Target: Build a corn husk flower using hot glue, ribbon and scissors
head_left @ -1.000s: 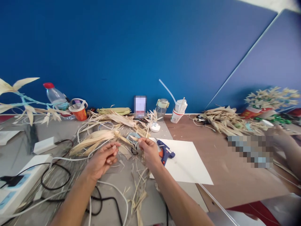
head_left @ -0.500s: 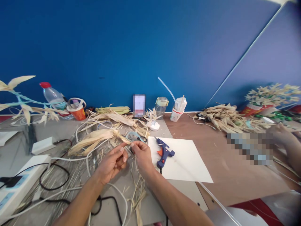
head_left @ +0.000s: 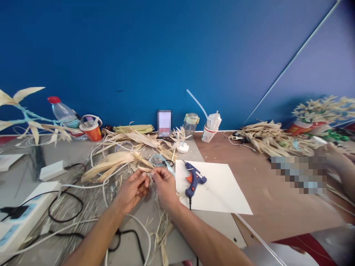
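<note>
Husk strip (head_left: 144,169), just below and left of the frame's centre, sits pinched by the right hand (head_left: 165,184) and could split along its dry grain under an uneven tug, while the left hand (head_left: 134,189) bunches narrowly against it, grip too small to confirm.

hands (head_left: 135,189) — husk strip (head_left: 144,169) between
</note>
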